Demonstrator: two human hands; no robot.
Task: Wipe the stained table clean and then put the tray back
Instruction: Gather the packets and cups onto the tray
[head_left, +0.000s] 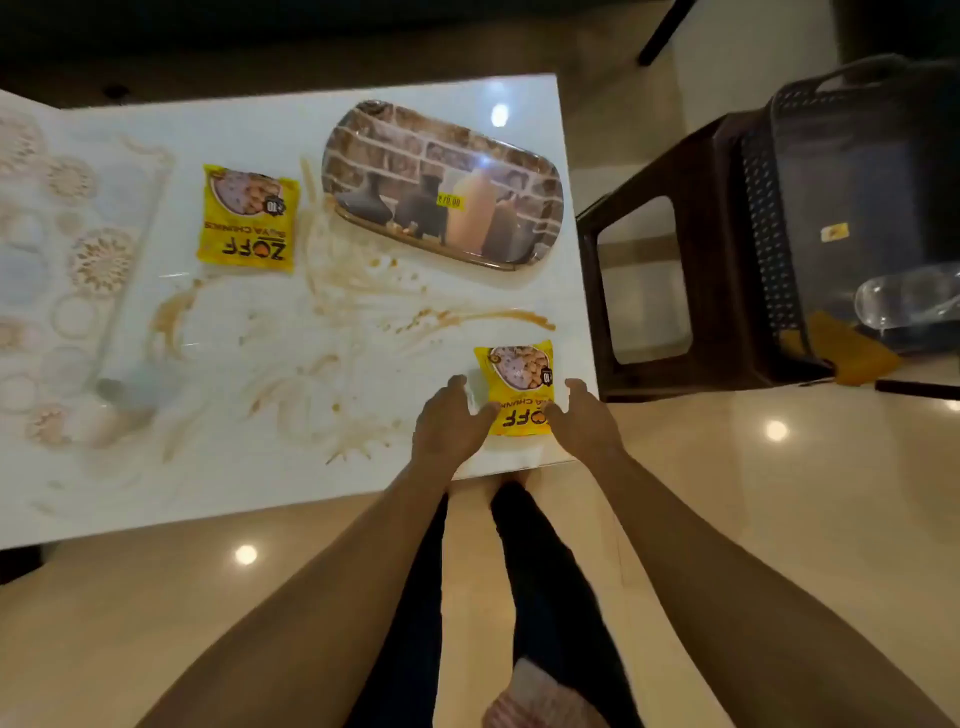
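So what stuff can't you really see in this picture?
- Near packet, head view: its lower corners sit behind the left hand and right hand.
- Tray: its yellow price sticker is too small to read.
- Table: its left end is cut off by the picture's edge.
- Clear bottle in the basket: cut off by the right edge.
- Cloth by the person's legs: partly cut off at the bottom.

Packet's (521, 387) near corners behind hands (451, 423)
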